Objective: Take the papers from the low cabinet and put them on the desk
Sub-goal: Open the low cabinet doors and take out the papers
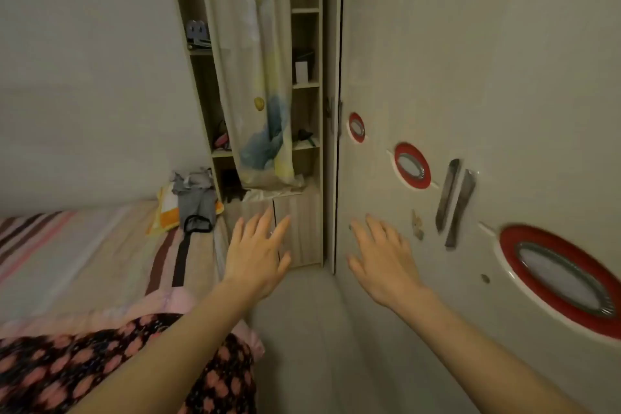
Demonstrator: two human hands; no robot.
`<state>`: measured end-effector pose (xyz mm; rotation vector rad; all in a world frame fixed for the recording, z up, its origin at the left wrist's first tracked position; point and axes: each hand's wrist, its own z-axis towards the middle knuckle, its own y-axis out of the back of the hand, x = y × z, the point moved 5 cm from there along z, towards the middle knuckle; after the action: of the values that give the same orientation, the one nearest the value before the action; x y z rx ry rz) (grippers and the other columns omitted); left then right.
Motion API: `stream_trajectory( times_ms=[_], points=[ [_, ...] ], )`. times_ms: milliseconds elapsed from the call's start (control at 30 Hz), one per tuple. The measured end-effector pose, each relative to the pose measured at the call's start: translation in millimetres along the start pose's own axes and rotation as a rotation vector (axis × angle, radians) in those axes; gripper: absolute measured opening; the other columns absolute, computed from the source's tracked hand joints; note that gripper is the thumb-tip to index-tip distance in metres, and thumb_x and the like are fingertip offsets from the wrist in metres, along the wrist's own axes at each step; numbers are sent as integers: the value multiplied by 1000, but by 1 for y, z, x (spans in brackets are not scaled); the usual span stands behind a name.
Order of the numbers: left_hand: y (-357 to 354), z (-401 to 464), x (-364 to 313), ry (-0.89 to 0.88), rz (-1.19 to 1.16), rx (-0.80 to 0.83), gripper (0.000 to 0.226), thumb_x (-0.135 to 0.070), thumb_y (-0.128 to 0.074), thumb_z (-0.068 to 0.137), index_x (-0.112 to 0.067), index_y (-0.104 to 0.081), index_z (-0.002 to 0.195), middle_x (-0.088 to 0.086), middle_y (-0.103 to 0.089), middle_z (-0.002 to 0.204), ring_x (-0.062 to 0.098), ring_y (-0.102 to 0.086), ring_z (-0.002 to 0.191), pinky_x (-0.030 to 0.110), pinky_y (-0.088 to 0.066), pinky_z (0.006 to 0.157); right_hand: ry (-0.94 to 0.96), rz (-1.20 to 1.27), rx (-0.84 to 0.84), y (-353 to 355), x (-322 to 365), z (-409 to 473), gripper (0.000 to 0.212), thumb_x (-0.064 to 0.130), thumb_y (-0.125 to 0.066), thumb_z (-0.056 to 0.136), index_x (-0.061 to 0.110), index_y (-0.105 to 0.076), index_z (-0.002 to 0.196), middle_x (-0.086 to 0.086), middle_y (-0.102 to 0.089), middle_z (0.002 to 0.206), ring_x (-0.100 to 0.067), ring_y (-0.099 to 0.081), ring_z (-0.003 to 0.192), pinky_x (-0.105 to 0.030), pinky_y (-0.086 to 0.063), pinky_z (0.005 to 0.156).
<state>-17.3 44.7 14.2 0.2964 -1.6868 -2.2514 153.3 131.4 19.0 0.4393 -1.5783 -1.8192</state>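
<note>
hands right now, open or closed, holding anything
Left hand: open, fingers spread, holding nothing.
Right hand: open, fingers spread, holding nothing.

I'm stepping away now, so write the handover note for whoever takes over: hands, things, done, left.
Left hand: open, empty, reaching toward the low cabinet.
Right hand: open, empty, held out in front of the wardrobe.
Low cabinet: at the foot of the shelf unit, beside the bed; doors shut.
Papers: not in sight, presumably inside. Desk: not in view.
Done: nothing yet beyond the approach.
Left: open the cabinet, take out the papers, carry them to the desk.
</note>
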Motion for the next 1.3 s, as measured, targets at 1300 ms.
stream_trajectory(
  times_ms=[1300],
  points=[
    [-370, 492, 305, 276, -134, 515, 60, -46, -34, 93, -26, -13, 145, 8, -24, 154, 30, -28, 138, 43, -19, 116, -1, 76, 444, -364, 10, 642, 61, 36, -42, 93, 18, -17, 145, -8, -36, 145, -31, -34, 131, -46, -31, 107]
  ],
)
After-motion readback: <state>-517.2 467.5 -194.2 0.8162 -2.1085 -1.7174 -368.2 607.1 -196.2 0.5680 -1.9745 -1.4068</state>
